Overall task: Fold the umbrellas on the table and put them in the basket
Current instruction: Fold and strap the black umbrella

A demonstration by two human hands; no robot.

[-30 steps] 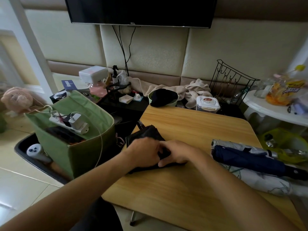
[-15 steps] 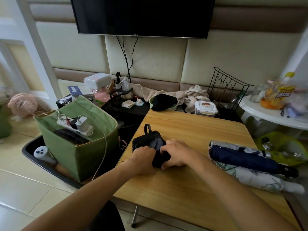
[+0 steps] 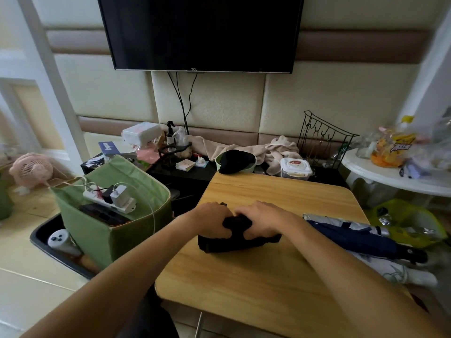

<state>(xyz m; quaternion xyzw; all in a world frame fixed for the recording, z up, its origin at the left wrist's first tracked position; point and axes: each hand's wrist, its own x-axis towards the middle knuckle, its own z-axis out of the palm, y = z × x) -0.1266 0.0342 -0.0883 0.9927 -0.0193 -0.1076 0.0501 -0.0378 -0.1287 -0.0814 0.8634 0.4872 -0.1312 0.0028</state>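
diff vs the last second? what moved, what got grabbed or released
The black umbrella, spread flatter under both hands a second ago with its strap loop showing, is now bunched into a compact bundle. The left hand and right hand kept their grip on it throughout. The navy umbrella, white umbrella and green basket stayed put.

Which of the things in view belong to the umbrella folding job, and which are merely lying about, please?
Part of the job:
black umbrella, gripped by left hand and right hand
navy umbrella
white patterned umbrella
green basket
wooden table

Lying about:
television
pink fan
power strip
beige towel
wire rack
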